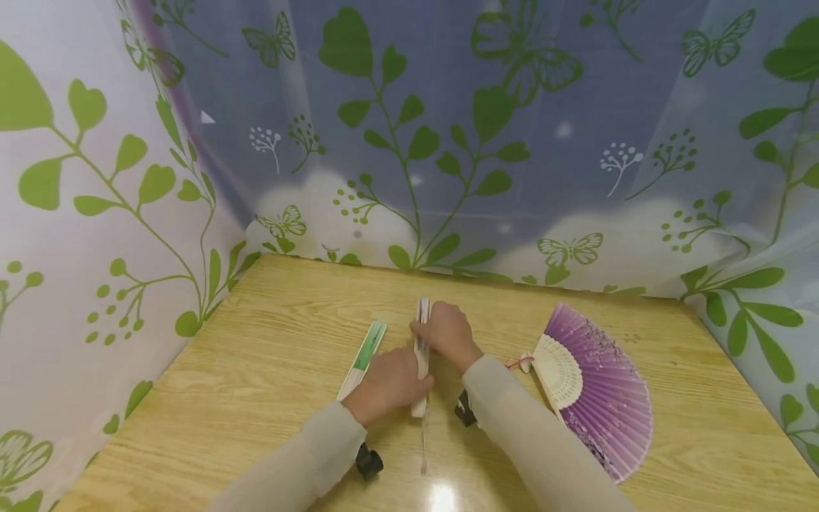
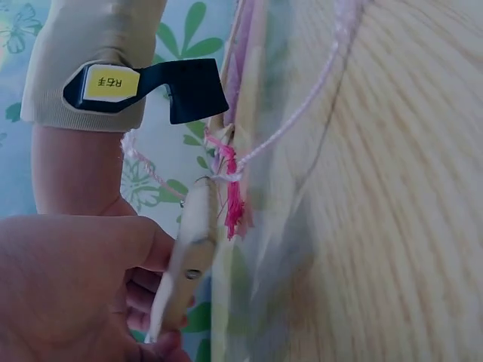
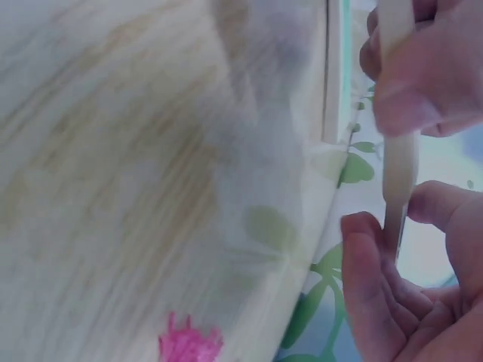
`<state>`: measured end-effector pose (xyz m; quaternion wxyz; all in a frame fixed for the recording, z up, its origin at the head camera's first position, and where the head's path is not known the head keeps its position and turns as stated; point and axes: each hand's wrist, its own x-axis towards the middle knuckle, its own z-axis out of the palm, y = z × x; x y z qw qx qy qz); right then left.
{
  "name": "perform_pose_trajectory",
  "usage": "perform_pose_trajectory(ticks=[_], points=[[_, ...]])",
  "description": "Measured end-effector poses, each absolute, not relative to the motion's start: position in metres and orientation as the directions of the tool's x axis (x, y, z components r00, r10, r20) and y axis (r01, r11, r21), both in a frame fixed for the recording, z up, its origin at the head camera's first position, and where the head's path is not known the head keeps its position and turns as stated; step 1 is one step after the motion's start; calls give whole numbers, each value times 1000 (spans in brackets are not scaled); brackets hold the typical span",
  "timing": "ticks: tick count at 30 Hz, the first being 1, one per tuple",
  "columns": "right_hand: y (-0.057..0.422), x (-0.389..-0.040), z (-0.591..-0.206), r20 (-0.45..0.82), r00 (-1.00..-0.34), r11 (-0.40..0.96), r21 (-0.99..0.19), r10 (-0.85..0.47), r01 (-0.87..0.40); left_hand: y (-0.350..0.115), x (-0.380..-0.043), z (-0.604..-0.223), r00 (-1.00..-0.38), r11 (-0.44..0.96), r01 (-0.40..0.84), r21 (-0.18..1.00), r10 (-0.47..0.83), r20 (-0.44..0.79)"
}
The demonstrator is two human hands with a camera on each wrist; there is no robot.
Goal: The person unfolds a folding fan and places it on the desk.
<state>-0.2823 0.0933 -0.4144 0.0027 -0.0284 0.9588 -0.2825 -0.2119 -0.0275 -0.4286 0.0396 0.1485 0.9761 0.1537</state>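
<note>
Both hands hold a folded fan (image 1: pixel 419 409) with pale ribs above the middle of the table. My left hand (image 1: pixel 395 380) grips its near part, close to the pivot end, where a metal rivet shows in the left wrist view. Farther along, my right hand (image 1: pixel 451 334) pinches the far part between thumb and fingers, as the right wrist view also shows. From the near end a thin pale cord (image 2: pixel 298 113) hangs toward the person. Left of the hands lies another folded fan (image 1: pixel 369 345), green and white, partly hidden behind the left hand.
An open purple fan (image 1: pixel 614 384) with pale ribs lies on the right of the wooden table (image 1: pixel 243 377). A pink tassel (image 2: pixel 234 196) shows beyond the held fan. Leaf-print curtains (image 1: pixel 422 142) enclose the table at the back and sides.
</note>
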Motion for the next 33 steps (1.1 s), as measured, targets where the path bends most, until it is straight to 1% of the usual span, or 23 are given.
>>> perform_pose_trajectory(ticks=[7,12,15,20,27,33], points=[[99,-282,-406,49,-997,757,-649,-52,-72,-31,-218,-426,-941,838,297,458,338,-7],[105,-280,-398,86,-993,709,-695,-77,-115,-34,-221,-423,-906,714,348,607,422,22],[109,-278,-392,100,-992,679,-723,-82,-129,-35,-221,-420,-890,652,368,663,452,49],[113,-275,-383,125,-989,631,-761,-83,-149,-35,-218,-413,-881,606,391,693,465,91],[118,-267,-373,136,-987,566,-809,-83,-159,-36,-216,-408,-880,552,373,746,464,96],[121,-261,-367,144,-985,527,-832,-90,-170,-39,-214,-408,-868,499,384,777,482,119]])
